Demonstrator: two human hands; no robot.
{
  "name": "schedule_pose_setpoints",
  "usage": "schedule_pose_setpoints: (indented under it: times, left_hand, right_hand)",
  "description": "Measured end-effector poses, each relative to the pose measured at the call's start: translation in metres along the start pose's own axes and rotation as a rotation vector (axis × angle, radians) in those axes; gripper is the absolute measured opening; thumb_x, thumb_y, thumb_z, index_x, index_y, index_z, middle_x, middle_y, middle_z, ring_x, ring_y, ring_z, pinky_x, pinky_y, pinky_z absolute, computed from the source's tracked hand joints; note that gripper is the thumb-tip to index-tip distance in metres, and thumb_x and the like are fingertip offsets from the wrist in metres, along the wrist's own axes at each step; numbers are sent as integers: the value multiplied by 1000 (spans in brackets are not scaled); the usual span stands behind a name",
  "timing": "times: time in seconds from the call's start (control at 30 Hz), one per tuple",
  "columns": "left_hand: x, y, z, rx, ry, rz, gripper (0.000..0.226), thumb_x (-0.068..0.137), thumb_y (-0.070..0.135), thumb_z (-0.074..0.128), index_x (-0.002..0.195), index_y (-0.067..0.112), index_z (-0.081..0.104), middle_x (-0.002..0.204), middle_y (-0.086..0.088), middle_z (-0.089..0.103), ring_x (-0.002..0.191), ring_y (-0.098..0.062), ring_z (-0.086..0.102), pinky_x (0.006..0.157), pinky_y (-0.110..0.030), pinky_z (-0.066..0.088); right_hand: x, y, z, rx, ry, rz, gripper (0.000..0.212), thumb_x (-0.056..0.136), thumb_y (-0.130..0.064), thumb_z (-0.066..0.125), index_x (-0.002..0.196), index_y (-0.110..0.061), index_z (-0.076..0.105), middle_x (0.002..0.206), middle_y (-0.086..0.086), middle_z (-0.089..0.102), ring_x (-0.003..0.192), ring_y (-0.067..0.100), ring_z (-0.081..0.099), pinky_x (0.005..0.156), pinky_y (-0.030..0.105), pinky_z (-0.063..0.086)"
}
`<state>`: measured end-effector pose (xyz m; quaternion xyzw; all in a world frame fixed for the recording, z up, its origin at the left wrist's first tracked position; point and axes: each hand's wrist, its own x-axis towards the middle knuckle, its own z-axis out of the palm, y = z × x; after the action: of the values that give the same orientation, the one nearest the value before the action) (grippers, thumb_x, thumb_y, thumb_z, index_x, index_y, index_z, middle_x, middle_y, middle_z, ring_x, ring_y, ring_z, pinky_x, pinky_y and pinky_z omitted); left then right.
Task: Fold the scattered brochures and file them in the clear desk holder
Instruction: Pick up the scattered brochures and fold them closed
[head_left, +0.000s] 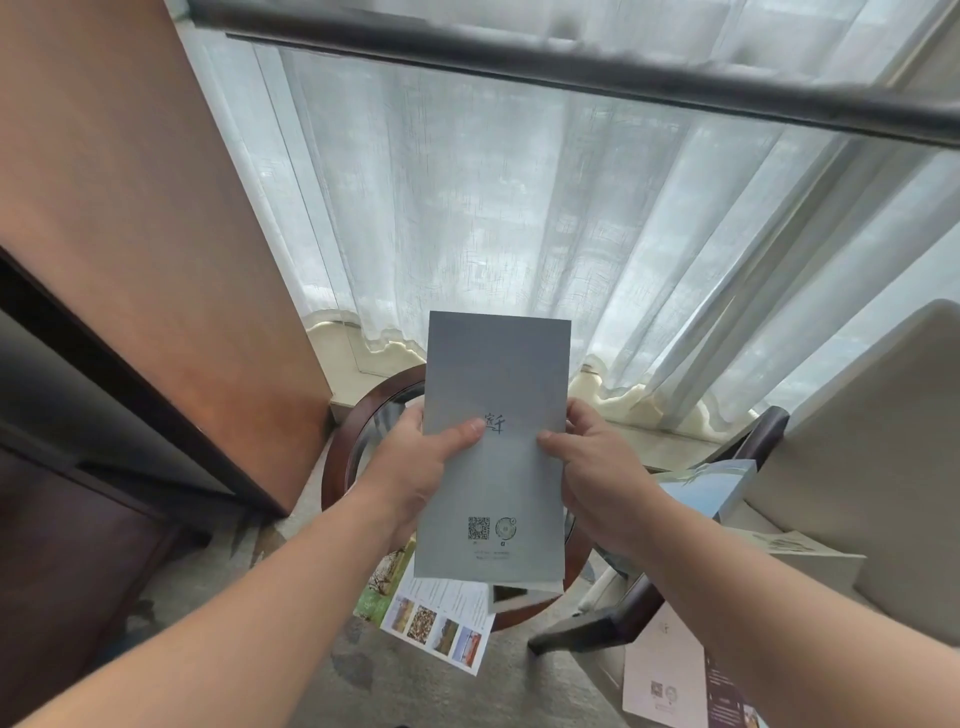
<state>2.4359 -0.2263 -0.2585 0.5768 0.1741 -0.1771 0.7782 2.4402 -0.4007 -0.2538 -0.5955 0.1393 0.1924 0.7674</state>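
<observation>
Both hands (415, 467) (605, 475) grip brochure (496, 374) edges.

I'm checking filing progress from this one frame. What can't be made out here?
Head view only.
Clear holder: nowhere visible.
Round table: top mostly hidden behind the grey brochure.
Print under its QR code: too small.
Purple leaflet, lower right: cut by the bottom edge.

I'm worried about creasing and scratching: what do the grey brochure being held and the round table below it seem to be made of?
Grey brochure: probably heavy paper or thin card, matte; it stands flat without drooping and shows no glare. Round table: dark, polished wood rim, by its reddish sheen; the top looks like glass, since it reflects pale light.
</observation>
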Motion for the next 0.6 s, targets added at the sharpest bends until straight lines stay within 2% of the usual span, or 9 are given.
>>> schedule_pose_setpoints:
  times: [0.07, 0.13, 0.23, 0.27, 0.37, 0.4, 0.5, 0.57, 0.6]
  left_hand:
    - [1, 0, 1, 56, 67, 37, 28, 92, 6, 61, 120, 9, 59, 106, -13, 73, 91, -33, 71, 76, -45, 59]
    - [0, 2, 0, 63, 58, 65, 24, 96, 3, 54, 118, 10, 61, 107, -13, 73, 89, -32, 71, 76, -44, 59]
    - [-1, 5, -6, -22, -47, 69, 27, 97, 2, 50, 121, 10, 60, 112, -15, 72, 93, -32, 70, 75, -43, 61]
    - [-1, 6, -8, -34, -77, 61, 27, 97, 2, 50, 121, 10, 60, 112, -14, 72, 93, -32, 70, 74, -42, 61]
    - [-3, 3, -9, 85, -36, 55, 25, 96, 5, 55, 119, 11, 62, 108, -10, 73, 91, -28, 71, 74, -41, 58]
    - [-3, 2, -9, 161, 20, 73, 23, 94, 7, 58, 116, 14, 62, 107, -9, 73, 91, -27, 71, 76, -42, 57]
    - [-3, 3, -9, 373, 220, 150, 40, 81, 26, 70, 119, 26, 55, 115, -1, 62, 99, -20, 65, 86, -45, 55]
    - [-3, 8, -11, 310, 211, 123, 56, 73, 29, 66, 126, 28, 49, 116, 0, 61, 100, -20, 65, 85, -44, 55]
    - [-2, 9, -12, 246, 176, 98, 52, 76, 23, 64, 126, 26, 50, 111, -2, 66, 94, -21, 69, 81, -43, 57]
  right_hand:
    - [0, 1, 3, -113, 59, 1, 27, 92, 4, 47, 104, -18, 59, 104, 9, 72, 80, 22, 72, 63, 34, 55]
    - [1, 3, 2, -237, 133, -6, 27, 90, -4, 56, 112, -21, 56, 112, 8, 67, 87, 20, 70, 66, 32, 53]
    - [1, 4, -4, -162, 159, 47, 58, 87, -20, 68, 138, -24, 41, 129, 4, 58, 106, 24, 65, 80, 40, 52]
    - [0, 3, -6, -126, 142, 72, 60, 88, -22, 68, 141, -25, 40, 131, 3, 59, 109, 25, 64, 80, 42, 52]
    - [-4, -1, -2, -75, 60, 63, 28, 94, -7, 56, 119, -19, 62, 109, 6, 74, 87, 20, 73, 62, 33, 56]
    - [-4, -2, 2, -86, 61, 45, 25, 95, -3, 52, 109, -18, 67, 101, 5, 76, 80, 18, 74, 59, 30, 56]
    - [-5, -2, 11, -110, 62, 11, 27, 97, 0, 48, 106, -15, 68, 98, 5, 77, 82, 19, 74, 65, 33, 57]
    - [-6, -4, 16, -103, 44, 10, 26, 97, -1, 48, 110, -14, 67, 100, 5, 77, 86, 21, 74, 69, 35, 57]
    - [-6, -4, 19, -103, 45, 7, 26, 97, -1, 48, 110, -14, 67, 100, 4, 77, 86, 21, 74, 69, 35, 57]
